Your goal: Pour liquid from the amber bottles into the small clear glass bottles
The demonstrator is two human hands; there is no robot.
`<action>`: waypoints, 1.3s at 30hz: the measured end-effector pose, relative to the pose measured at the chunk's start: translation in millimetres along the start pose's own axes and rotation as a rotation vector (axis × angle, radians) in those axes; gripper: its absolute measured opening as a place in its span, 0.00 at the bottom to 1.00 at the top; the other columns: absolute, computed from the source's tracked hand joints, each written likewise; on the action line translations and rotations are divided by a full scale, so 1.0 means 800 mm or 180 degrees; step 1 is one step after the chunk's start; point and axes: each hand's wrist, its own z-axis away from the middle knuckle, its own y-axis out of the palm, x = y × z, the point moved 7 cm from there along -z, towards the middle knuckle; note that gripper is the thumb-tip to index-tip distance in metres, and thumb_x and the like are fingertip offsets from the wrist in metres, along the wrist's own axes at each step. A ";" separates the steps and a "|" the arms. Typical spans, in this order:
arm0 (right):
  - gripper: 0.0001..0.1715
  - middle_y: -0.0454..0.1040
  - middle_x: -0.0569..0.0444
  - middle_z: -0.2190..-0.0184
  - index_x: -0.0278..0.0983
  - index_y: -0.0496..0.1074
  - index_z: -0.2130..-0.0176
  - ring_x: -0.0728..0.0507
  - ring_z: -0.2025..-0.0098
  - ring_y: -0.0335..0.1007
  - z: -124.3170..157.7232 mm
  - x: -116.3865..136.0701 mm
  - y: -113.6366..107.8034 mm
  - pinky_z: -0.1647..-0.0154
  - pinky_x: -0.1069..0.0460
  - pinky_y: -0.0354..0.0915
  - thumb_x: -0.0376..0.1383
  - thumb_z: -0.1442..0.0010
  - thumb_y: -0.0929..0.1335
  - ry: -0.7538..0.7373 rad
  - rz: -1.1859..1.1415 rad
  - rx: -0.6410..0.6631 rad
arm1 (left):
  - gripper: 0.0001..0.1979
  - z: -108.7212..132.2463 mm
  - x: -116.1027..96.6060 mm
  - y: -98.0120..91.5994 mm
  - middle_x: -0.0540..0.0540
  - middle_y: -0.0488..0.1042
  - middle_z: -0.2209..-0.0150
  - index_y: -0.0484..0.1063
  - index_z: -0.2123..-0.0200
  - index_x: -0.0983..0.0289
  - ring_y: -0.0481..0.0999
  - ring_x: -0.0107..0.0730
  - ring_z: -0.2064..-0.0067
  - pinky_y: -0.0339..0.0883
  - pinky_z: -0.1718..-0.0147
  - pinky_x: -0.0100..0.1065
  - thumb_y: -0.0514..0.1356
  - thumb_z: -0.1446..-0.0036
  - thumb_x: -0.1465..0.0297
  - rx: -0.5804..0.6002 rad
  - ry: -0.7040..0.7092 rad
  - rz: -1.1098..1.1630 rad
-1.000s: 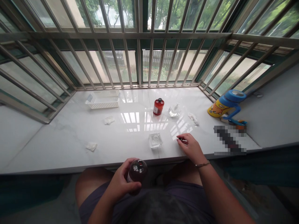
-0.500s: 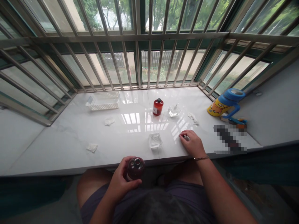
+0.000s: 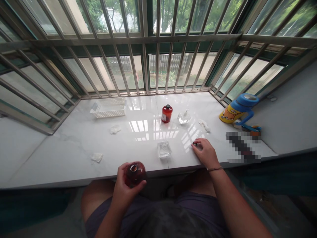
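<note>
At the counter's front edge, my left hand [image 3: 123,188] is wrapped round a dark red bottle [image 3: 138,173], whose uncapped mouth faces up toward me. Over the counter to the right, my right hand [image 3: 206,152] pinches a small black bottle cap [image 3: 194,144], low against the surface. Between the hands sits a square clear glass container [image 3: 164,150]. Farther back stands a second red bottle [image 3: 166,114], with a black cap on and a white label. Beside it is another clear glass vessel [image 3: 184,118] with a clear piece rising from it.
A white perforated basket [image 3: 109,109] lies at the back left. Crumpled tissues [image 3: 115,129] are scattered on the white counter [image 3: 61,158]. At the right stand a blue and yellow water bottle [image 3: 235,109] and a blurred dark object [image 3: 242,147]. Metal window bars [image 3: 158,66] enclose the back.
My left hand has carried the dark red bottle left and slightly up, over the counter edge. My right hand has shifted slightly right with the cap.
</note>
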 end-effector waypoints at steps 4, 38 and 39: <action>0.07 0.80 0.46 0.54 0.41 0.75 0.57 0.34 0.49 0.78 0.000 0.022 -0.010 0.43 0.38 0.73 0.42 0.31 0.70 -0.0053 -0.0061 -0.0115 | 0.43 -0.007 -0.002 -0.001 0.59 0.77 0.45 0.65 0.41 0.56 0.83 0.49 0.46 0.80 0.45 0.50 0.80 0.56 0.53 -0.0191 0.0108 -0.0157; 0.47 0.71 0.42 0.40 0.44 0.62 0.32 0.29 0.37 0.71 0.041 0.162 0.102 0.34 0.30 0.71 0.41 0.43 0.81 -0.0021 -0.0913 0.0835 | 0.53 -0.051 -0.030 0.043 0.67 0.69 0.30 0.60 0.32 0.56 0.71 0.58 0.29 0.67 0.31 0.60 0.83 0.55 0.58 0.0095 0.1064 -0.0599; 0.47 0.71 0.42 0.40 0.44 0.62 0.32 0.28 0.37 0.71 0.043 0.161 0.102 0.34 0.29 0.71 0.41 0.42 0.81 -0.0021 -0.0927 0.0818 | 0.51 -0.051 -0.036 0.038 0.68 0.69 0.30 0.61 0.33 0.56 0.71 0.58 0.29 0.66 0.30 0.61 0.83 0.54 0.58 0.0118 0.1244 -0.0652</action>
